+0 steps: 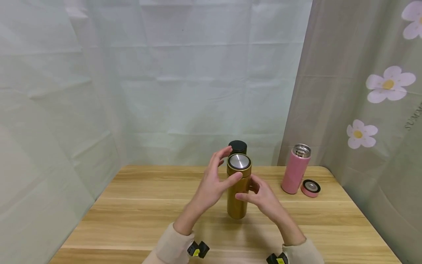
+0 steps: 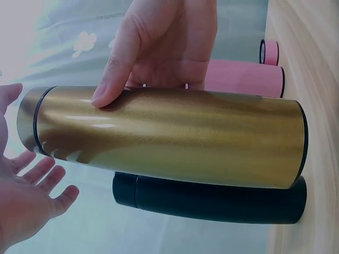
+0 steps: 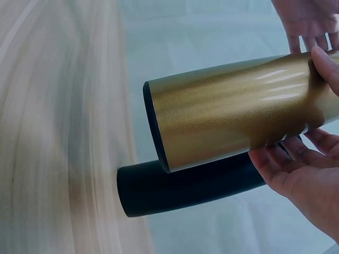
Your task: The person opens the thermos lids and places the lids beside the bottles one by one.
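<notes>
A gold thermos [image 1: 236, 201] with a silver-topped lid [image 1: 239, 161] stands upright in front of me. My right hand [image 1: 263, 198] grips its body from the right, thumb across the near side and fingers curled behind, as the right wrist view shows. On the other side, my left hand [image 1: 211, 183] is held around the lid's height with fingers spread and extended. Its thumb overlaps the lid's lower edge in the head view. In the left wrist view the fingers [image 2: 45, 174] stand apart beside the lid end.
Behind the gold thermos stands a black thermos [image 1: 238, 146], mostly hidden. To the right is a pink thermos [image 1: 295, 172] without its lid, its steel mouth showing. The pink lid [image 1: 310, 188] lies beside it on the wooden table [image 1: 148, 212]. Curtains [image 1: 197, 91] hang behind.
</notes>
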Demonstrator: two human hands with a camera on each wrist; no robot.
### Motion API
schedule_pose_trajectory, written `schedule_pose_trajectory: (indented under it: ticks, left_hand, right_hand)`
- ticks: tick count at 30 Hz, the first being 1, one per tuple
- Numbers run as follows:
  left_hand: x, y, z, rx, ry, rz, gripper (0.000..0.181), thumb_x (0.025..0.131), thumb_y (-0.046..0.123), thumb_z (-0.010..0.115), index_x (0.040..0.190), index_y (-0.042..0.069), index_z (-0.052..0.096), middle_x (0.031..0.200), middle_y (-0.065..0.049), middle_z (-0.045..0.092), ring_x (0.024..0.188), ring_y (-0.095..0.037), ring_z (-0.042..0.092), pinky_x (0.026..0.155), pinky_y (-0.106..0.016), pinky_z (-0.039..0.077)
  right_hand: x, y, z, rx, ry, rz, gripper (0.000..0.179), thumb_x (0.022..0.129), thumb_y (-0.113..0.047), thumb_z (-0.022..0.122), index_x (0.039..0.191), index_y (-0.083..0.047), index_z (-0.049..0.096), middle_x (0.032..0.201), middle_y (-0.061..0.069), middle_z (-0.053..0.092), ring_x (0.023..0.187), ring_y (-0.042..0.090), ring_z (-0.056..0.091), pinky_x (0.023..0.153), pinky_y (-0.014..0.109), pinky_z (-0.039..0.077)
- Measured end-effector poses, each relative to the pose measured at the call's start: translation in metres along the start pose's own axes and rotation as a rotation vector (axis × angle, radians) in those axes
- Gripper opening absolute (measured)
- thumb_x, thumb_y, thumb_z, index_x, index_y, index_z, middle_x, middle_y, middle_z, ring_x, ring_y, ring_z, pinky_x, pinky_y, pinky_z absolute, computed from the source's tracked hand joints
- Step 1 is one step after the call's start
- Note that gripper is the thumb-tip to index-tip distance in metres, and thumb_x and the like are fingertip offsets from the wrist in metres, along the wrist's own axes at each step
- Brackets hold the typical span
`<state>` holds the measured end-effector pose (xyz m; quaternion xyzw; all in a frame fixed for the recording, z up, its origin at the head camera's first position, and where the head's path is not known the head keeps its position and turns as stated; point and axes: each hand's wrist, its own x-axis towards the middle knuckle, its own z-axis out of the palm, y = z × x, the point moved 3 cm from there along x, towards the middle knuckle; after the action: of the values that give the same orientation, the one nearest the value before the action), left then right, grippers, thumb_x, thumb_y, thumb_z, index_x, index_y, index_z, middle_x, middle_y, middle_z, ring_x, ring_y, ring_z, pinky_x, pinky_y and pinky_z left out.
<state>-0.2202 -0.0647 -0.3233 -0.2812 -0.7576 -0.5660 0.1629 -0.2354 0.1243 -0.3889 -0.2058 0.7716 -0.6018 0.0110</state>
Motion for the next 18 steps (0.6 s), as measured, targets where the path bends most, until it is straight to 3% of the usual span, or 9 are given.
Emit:
schedule_pose_trajectory:
  ticks: [12,18]
  left_hand:
    - [-0.003,0.001,-0.011,-0.088,-0.06,-0.045,0.077,0.096,0.04,0.076,0.16,0.029,0.035,0.158,0.0,0.043,0.146,-0.019,0.041,0.122,-0.05,0.031]
    - [-0.005,0.0,-0.014,-0.112,-0.118,-0.077,0.079,0.095,0.044,0.076,0.161,0.027,0.035,0.159,0.003,0.042,0.147,-0.02,0.04,0.123,-0.053,0.028]
  right_hand:
    - [0.0,-0.012,0.01,0.032,-0.036,-0.017,0.056,0.088,-0.028,0.083,0.139,-0.017,0.061,0.13,0.006,0.067,0.12,0.027,0.062,0.106,0.05,0.046]
    - [0.001,-0.015,0.011,0.027,-0.082,-0.048,0.057,0.089,-0.027,0.082,0.14,-0.017,0.06,0.131,0.005,0.067,0.12,0.027,0.062,0.106,0.051,0.046]
